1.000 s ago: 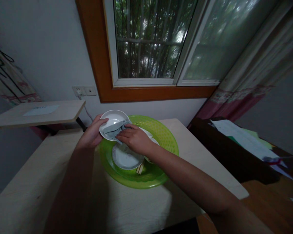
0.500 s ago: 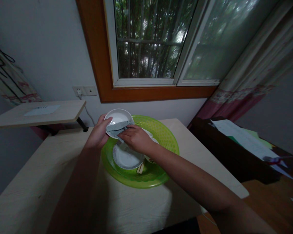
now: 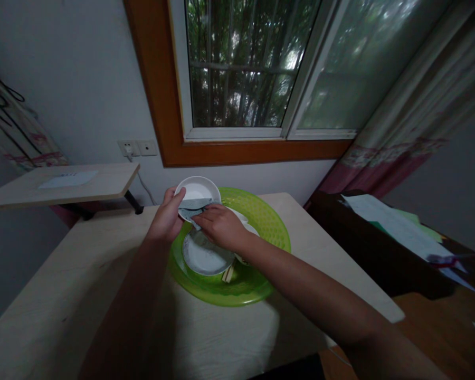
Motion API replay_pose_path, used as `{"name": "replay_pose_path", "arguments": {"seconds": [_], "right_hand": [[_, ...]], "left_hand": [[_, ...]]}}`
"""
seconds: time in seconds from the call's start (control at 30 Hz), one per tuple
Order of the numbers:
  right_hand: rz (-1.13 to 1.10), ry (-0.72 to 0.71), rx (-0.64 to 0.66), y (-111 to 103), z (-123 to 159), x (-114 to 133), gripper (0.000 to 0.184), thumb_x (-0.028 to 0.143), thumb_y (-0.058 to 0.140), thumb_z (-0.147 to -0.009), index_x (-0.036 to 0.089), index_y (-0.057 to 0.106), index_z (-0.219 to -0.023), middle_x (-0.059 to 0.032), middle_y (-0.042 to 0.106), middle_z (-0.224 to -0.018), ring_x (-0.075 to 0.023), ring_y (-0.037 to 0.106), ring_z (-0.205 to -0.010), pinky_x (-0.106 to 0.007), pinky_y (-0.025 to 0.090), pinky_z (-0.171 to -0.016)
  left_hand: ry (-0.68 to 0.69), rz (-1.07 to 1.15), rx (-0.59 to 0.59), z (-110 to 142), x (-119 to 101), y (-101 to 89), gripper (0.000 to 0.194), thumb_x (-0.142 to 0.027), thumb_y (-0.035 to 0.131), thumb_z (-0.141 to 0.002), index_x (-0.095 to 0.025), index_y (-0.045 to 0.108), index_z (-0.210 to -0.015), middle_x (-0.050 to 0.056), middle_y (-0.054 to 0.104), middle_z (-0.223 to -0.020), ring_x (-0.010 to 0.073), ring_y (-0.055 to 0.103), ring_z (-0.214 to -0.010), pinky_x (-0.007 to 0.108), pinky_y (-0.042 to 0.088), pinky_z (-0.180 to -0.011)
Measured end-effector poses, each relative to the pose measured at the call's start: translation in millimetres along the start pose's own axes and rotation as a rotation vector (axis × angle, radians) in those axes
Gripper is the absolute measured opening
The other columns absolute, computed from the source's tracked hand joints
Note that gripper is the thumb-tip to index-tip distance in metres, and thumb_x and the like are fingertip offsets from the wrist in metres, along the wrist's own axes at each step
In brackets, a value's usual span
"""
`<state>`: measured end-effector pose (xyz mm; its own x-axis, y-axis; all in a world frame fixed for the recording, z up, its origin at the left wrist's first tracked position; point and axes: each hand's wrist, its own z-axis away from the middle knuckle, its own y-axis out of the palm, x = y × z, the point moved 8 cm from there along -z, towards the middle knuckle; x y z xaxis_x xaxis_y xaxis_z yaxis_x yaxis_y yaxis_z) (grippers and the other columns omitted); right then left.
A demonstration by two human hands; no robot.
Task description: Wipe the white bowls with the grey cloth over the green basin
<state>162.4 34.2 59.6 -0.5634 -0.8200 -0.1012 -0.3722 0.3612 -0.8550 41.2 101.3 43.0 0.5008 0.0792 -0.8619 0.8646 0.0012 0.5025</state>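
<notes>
My left hand (image 3: 168, 216) grips a small white dish (image 3: 198, 188) by its left rim, thumb over the edge, tilted above the basin. In my right hand (image 3: 220, 224) is a grey-blue cloth (image 3: 193, 207), pressed against the near side of the dish's inner face. Below them stands a green plastic basin (image 3: 237, 296). Inside it lie a larger white plate (image 3: 207, 257), a pair of light-coloured sticks (image 3: 228, 274) that look like chopsticks, and a white bowl (image 3: 252, 229) partly hidden by my right hand and forearm.
The basin rests on a pale wooden table (image 3: 217, 338). A raised shelf (image 3: 106, 184) with a paper on it stands at the left. Behind are a wall socket (image 3: 136, 148) and a window (image 3: 245, 68). At the right, papers (image 3: 396, 221) lie on dark furniture.
My left hand and the small dish have shifted slightly to the right. The right hand with the cloth stays almost in place, so the cloth sits differently across the dish.
</notes>
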Motion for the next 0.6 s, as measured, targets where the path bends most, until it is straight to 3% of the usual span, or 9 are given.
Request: {"name": "replay_pose_path", "arguments": {"seconds": [0.2, 0.4, 0.6], "right_hand": [[0.053, -0.035, 0.0, 0, 0, 4, 0.019, 0.017, 0.061, -0.102, 0.014, 0.073, -0.116, -0.0108, 0.081, -0.099, -0.0229, 0.071, -0.091, -0.04, 0.046, -0.102], [0.116, -0.119, -0.012, -4, 2, 11, 0.018, 0.021, 0.059, -0.105, 0.017, 0.072, -0.118, -0.0075, 0.081, -0.101, -0.0219, 0.071, -0.095, -0.042, 0.042, -0.109], [0.172, -0.187, 0.004, -6, 2, 19, 0.018, 0.022, 0.057, -0.108, 0.019, 0.073, -0.115, -0.004, 0.081, -0.105, -0.0212, 0.071, -0.099, -0.042, 0.042, -0.112]], "left_hand": [[-0.042, 0.003, 0.084, -1, -3, -0.5, 0.036, -0.023, 0.08, -0.081, -0.021, 0.057, -0.108, 0.002, 0.068, -0.094, 0.0163, 0.067, -0.083, 0.026, 0.053, -0.073], [-0.092, -0.055, 0.106, -6, -15, -23.3, 0.038, -0.022, 0.08, -0.08, -0.019, 0.061, -0.113, 0.001, 0.067, -0.094, 0.0147, 0.065, -0.079, 0.023, 0.052, -0.067], [-0.109, -0.089, 0.119, -2, -22, -25.9, 0.037, -0.025, 0.08, -0.082, -0.017, 0.065, -0.114, 0.008, 0.072, -0.102, 0.0202, 0.069, -0.086, 0.028, 0.057, -0.073]]}}
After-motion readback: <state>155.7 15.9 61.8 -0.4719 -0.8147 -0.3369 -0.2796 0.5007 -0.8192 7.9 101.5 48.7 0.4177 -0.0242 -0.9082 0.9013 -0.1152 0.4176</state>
